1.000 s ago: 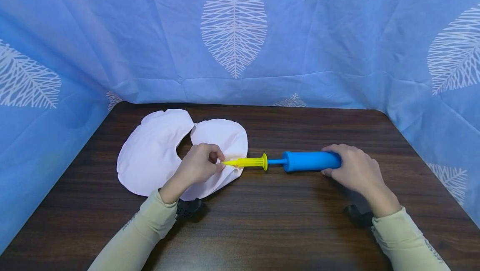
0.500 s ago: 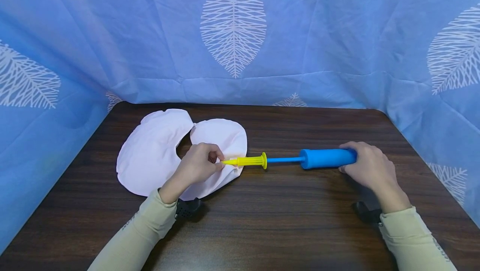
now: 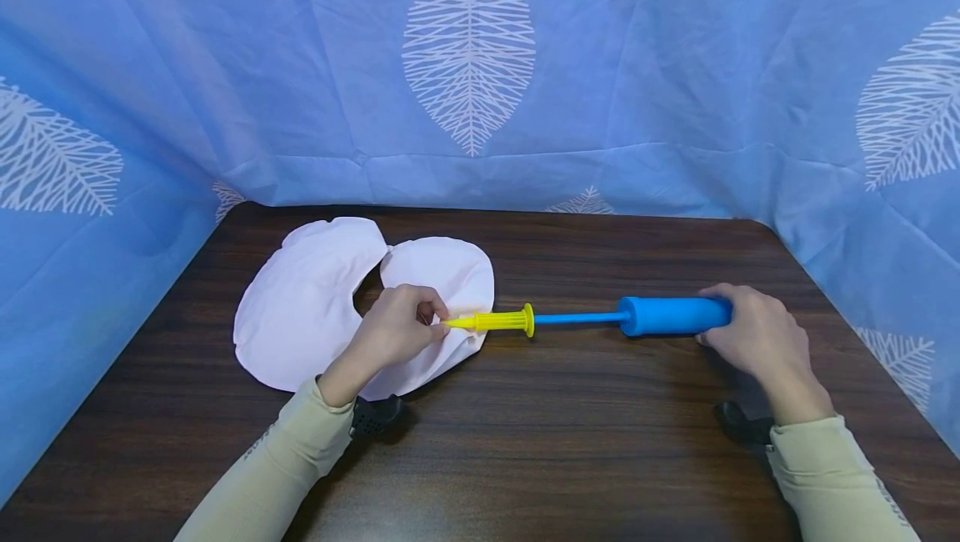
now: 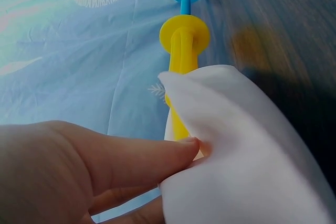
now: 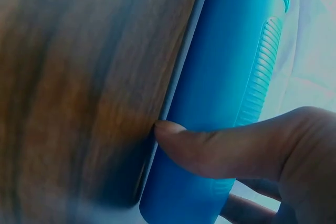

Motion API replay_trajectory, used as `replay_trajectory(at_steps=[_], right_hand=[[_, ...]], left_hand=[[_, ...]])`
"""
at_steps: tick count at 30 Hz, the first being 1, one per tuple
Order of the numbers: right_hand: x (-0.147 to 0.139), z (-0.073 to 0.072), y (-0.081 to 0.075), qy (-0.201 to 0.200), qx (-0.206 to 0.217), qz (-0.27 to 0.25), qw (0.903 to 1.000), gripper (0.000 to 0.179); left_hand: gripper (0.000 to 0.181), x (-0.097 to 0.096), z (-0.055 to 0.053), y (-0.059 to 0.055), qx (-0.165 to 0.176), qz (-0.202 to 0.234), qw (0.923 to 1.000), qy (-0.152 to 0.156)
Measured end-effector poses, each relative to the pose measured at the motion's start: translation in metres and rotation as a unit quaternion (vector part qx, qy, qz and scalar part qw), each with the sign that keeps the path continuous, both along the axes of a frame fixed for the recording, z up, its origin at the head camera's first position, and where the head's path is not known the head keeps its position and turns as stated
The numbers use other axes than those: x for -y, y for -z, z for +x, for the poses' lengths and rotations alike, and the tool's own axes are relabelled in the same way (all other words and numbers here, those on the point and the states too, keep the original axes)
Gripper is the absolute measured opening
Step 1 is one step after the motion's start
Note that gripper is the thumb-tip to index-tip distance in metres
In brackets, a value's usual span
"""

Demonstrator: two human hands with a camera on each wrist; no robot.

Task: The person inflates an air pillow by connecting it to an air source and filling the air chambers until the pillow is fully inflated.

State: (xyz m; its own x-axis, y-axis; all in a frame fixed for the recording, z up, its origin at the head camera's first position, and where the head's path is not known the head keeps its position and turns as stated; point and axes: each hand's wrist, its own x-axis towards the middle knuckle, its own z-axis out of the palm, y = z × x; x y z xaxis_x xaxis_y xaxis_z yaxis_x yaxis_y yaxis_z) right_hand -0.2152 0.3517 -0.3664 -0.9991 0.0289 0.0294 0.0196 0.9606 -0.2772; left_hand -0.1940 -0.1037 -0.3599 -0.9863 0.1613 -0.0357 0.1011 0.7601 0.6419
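A whitish inflatable neck pillow (image 3: 300, 321) lies curved on the left of the table, puffed out and a little creased on its right arm. My left hand (image 3: 401, 323) pinches the pillow's material around the tip of the yellow nozzle (image 3: 502, 322) of a hand air pump. In the left wrist view the thumb (image 4: 152, 158) presses where the nozzle enters a fold; the valve itself is hidden. A long stretch of thin blue rod (image 3: 577, 319) shows between nozzle and blue barrel (image 3: 671, 316). My right hand (image 3: 761, 338) grips the barrel's far end, thumb along its near side.
The dark wood-grain table (image 3: 555, 459) carries the pillow and pump. A blue curtain (image 3: 637, 67) with white leaf prints hangs behind and at both sides. Black wrist cameras are strapped under both sleeves.
My right hand has moved right with the blue barrel, so more of the rod shows. The left hand, nozzle and pillow have stayed in place.
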Motion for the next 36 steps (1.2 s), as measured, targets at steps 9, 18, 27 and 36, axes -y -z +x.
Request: replay_trajectory(at_steps=[9, 18, 27, 36], right_hand=[[0.005, 0.000, 0.000, -0.011, -0.006, -0.002, 0.9999, 0.061], [0.027, 0.004, 0.003, -0.071, -0.023, -0.012, 0.9972, 0.060], [0.072, 0.016, 0.002, -0.156, -0.049, -0.015, 0.9864, 0.060], [0.093, 0.026, 0.003, -0.193, -0.079, -0.007, 0.9780, 0.061]], left_hand=[[0.006, 0.001, 0.001, 0.000, -0.002, 0.002, 0.9999, -0.011], [0.005, 0.001, 0.001, -0.001, -0.012, 0.001, 0.9998, -0.014], [0.006, 0.000, 0.001, 0.001, -0.012, 0.002, 0.9999, -0.012], [0.005, -0.001, 0.001, 0.000, -0.013, 0.003, 0.9999, -0.008]])
